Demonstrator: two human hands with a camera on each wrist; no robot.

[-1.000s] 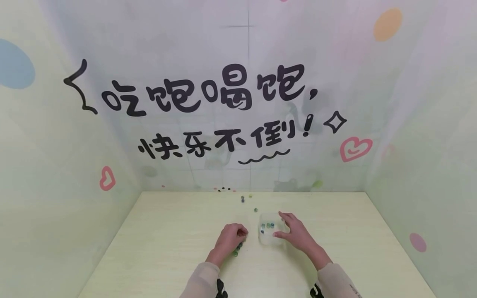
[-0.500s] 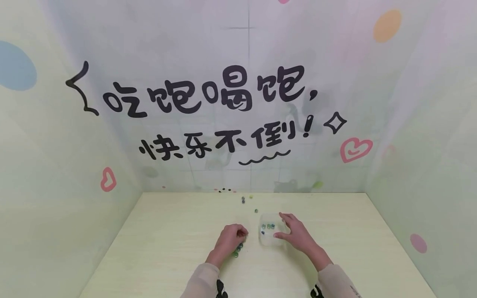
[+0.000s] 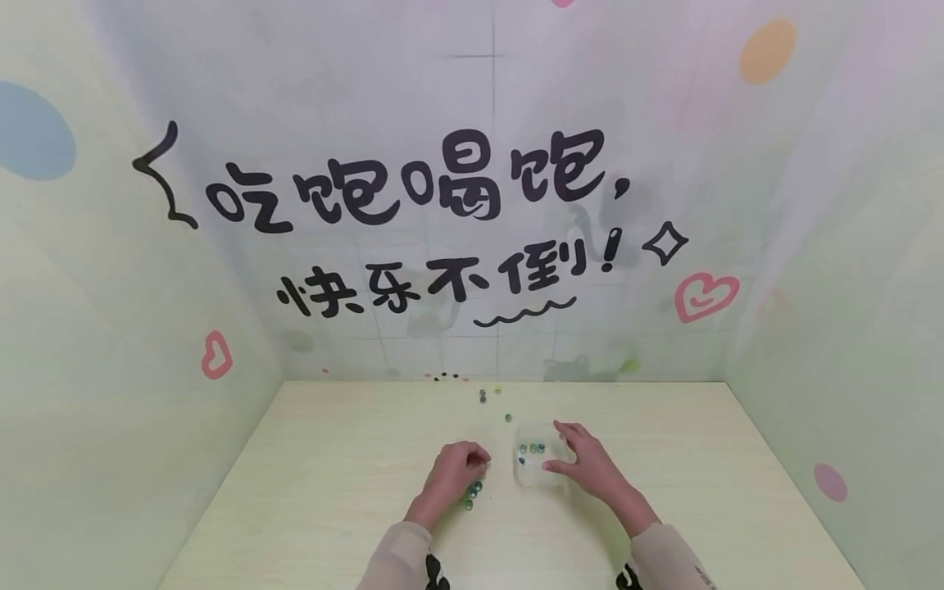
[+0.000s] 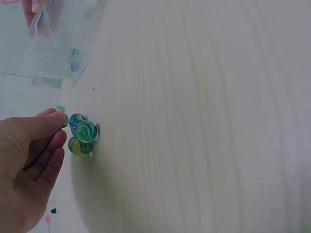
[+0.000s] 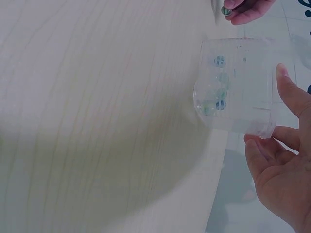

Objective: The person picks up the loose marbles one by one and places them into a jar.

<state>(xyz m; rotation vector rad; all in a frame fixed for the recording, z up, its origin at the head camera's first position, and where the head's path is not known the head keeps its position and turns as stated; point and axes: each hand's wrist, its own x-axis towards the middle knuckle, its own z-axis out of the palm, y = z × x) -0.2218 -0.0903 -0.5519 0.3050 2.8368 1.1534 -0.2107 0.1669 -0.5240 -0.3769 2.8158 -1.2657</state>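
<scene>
My left hand (image 3: 456,474) pinches a green marble (image 5: 226,10) between thumb and fingers, just left of the container. Close beside its fingertips, several blue and green glass marbles (image 4: 86,132) are clustered on the table. A clear plastic container (image 3: 529,474) stands to the right, holding several marbles (image 5: 220,94) at its bottom. My right hand (image 3: 586,463) grips the container's right side, thumb at the near side and fingers at the far side.
Loose marbles lie farther back on the pale wooden table (image 3: 354,459): one green marble (image 3: 508,418) behind the container, and several more (image 3: 483,397) near the back wall (image 3: 627,344). Printed walls enclose the table at the back and both sides.
The marble cluster beside my left hand shows slightly more from under the fingers. My right hand stays on the container, and the marbles inside look the same.
</scene>
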